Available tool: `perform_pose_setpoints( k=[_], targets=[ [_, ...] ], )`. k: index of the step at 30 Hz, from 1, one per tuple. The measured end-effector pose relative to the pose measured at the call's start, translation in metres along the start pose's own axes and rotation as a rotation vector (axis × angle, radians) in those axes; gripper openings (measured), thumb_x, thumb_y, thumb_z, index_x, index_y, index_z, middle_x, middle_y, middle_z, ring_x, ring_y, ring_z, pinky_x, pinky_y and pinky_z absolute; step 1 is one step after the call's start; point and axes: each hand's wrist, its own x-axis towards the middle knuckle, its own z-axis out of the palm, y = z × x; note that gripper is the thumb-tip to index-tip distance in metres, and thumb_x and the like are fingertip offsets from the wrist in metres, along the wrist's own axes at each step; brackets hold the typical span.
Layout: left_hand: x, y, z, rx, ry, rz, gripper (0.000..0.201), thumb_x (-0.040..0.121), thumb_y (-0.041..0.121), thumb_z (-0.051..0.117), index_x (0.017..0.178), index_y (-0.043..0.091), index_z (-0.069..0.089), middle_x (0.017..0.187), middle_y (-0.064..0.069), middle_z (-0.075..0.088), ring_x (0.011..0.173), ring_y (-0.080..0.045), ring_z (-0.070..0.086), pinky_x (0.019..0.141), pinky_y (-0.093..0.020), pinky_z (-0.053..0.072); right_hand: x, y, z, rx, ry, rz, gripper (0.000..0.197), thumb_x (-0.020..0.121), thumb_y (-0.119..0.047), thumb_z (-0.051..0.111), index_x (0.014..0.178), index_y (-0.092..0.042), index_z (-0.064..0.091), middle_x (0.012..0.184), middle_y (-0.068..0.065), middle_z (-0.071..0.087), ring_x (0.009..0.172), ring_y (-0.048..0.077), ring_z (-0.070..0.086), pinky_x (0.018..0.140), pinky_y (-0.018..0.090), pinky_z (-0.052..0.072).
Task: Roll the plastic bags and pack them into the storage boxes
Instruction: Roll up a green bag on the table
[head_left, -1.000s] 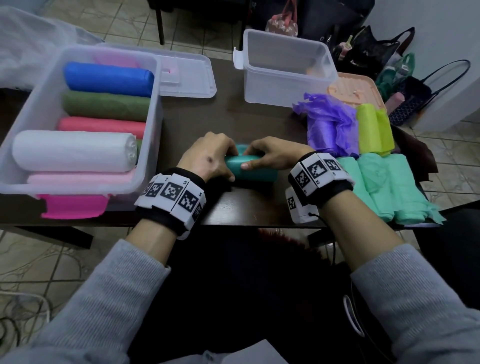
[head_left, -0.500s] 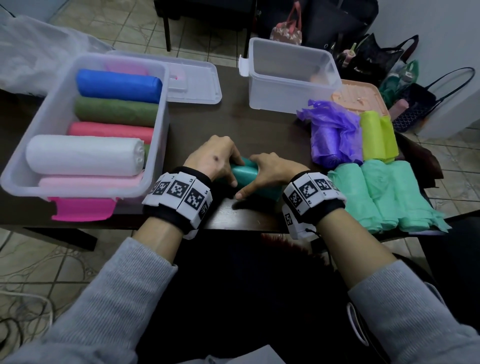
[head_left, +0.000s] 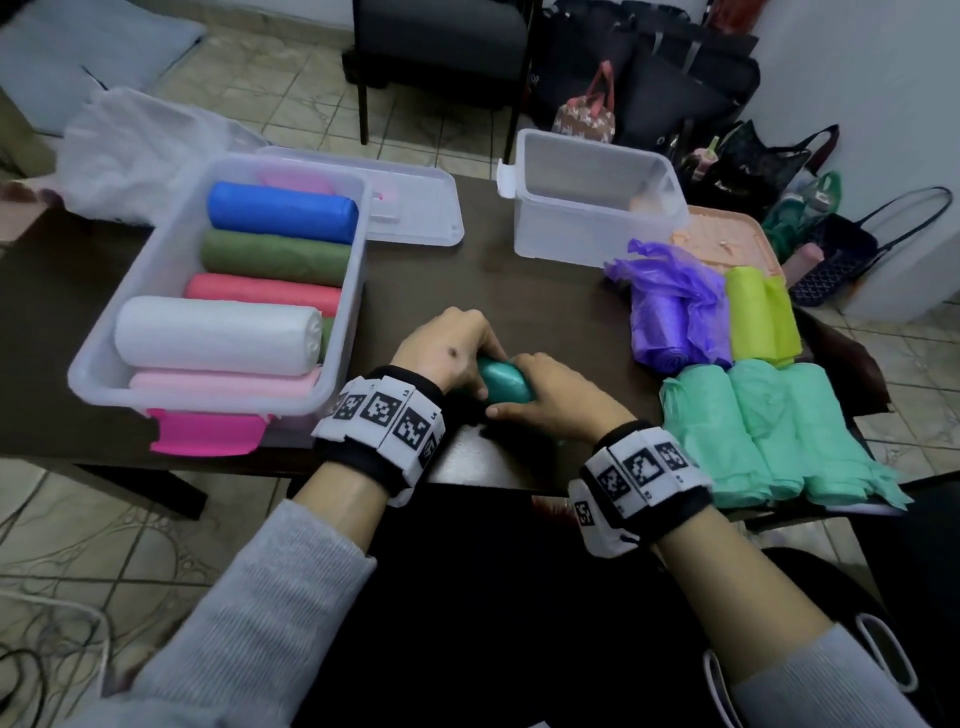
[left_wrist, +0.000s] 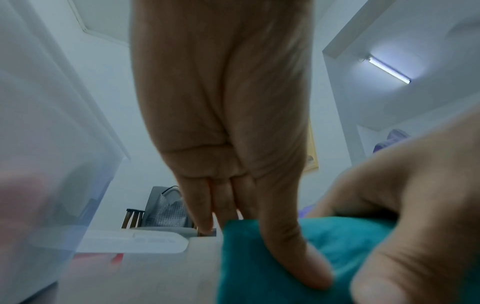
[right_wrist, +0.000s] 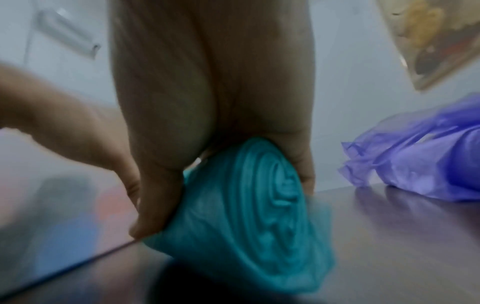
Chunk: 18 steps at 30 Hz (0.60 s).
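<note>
A teal roll of plastic bags (head_left: 505, 384) lies on the dark surface (head_left: 545, 296) near its front edge, clasped between two hands. The left hand (head_left: 447, 345) curls its fingers (left_wrist: 293, 246) over the roll's left end; the right hand (head_left: 558, 400) wraps the other end, thumb and fingers (right_wrist: 155, 203) gripping beside the coiled face. To the left stands a clear storage box (head_left: 156, 291) holding blue, green, red, white and pink rolls. A second storage box (head_left: 587, 228) sits farther back on the right. Loose purple bags (head_left: 675, 312), a yellow-green bundle (head_left: 761, 317) and mint-green rolls (head_left: 769, 431) lie to the right.
</note>
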Motion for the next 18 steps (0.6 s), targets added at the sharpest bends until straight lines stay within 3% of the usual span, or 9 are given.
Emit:
perform_pose_setpoints(
  k=[4,7,10,12,14,16,18],
  targets=[
    [-0.019,0.010,-0.022,-0.002,0.192,0.029,0.065,0.079,0.015,0.071,0.138,0.017,0.044,0.135,-0.011,0.052,0.124,-0.024,0.049,0.104,-0.035,0.038,0.013,-0.021,-0.035,0.068,0.089,-0.029,0.052,0.080,-0.047,0.066,0.115,-0.011,0.052,0.113,0.010,0.056,0.098,0.025,0.055,0.080,0.035,0.044],
    [-0.048,0.015,-0.065,-0.101,0.405,0.037,0.054,0.088,0.022,0.063,0.138,0.015,0.044,0.137,-0.008,0.051,0.126,-0.020,0.046,0.103,-0.030,0.034,0.023,-0.051,-0.067,0.169,0.189,-0.113,0.049,0.081,-0.046,0.066,0.114,-0.012,0.051,0.102,0.001,0.055,0.087,0.017,0.054,0.069,0.029,0.042],
    [-0.080,-0.008,-0.110,-0.167,0.594,-0.058,0.049,0.091,0.026,0.059,0.138,0.017,0.046,0.139,-0.005,0.051,0.127,-0.018,0.046,0.104,-0.028,0.033,0.035,-0.091,-0.089,0.180,0.246,-0.232,0.049,0.083,-0.045,0.064,0.118,-0.013,0.050,0.099,-0.004,0.051,0.084,0.011,0.050,0.059,0.018,0.036],
    [-0.101,-0.039,-0.128,-0.199,0.682,-0.198,0.046,0.093,0.029,0.055,0.137,0.017,0.047,0.140,-0.005,0.050,0.127,-0.020,0.047,0.108,-0.034,0.035,0.044,-0.119,-0.093,0.177,0.255,-0.326,0.049,0.083,-0.043,0.065,0.118,-0.013,0.051,0.100,-0.004,0.052,0.087,0.011,0.050,0.061,0.020,0.036],
    [-0.123,-0.074,-0.131,-0.190,0.753,-0.353,0.041,0.095,0.035,0.049,0.129,0.014,0.055,0.133,-0.010,0.055,0.123,-0.026,0.050,0.103,-0.038,0.039,0.053,-0.146,-0.091,0.166,0.234,-0.409,0.048,0.083,-0.042,0.066,0.118,-0.012,0.052,0.101,-0.003,0.054,0.091,0.012,0.052,0.070,0.023,0.037],
    [-0.140,-0.102,-0.123,-0.177,0.761,-0.456,0.036,0.095,0.037,0.043,0.105,0.010,0.065,0.112,-0.018,0.063,0.108,-0.033,0.057,0.083,-0.038,0.043,0.063,-0.170,-0.086,0.148,0.202,-0.478,0.047,0.083,-0.041,0.067,0.117,-0.012,0.053,0.102,-0.003,0.054,0.092,0.012,0.052,0.073,0.022,0.035],
    [-0.149,-0.118,-0.110,-0.225,0.684,-0.568,0.039,0.099,0.036,0.038,0.106,0.008,0.065,0.110,-0.020,0.063,0.105,-0.035,0.056,0.079,-0.037,0.039,0.072,-0.189,-0.079,0.069,0.165,-0.517,0.047,0.083,-0.041,0.067,0.117,-0.012,0.054,0.103,-0.003,0.054,0.092,0.011,0.049,0.072,0.021,0.031]
  ],
)
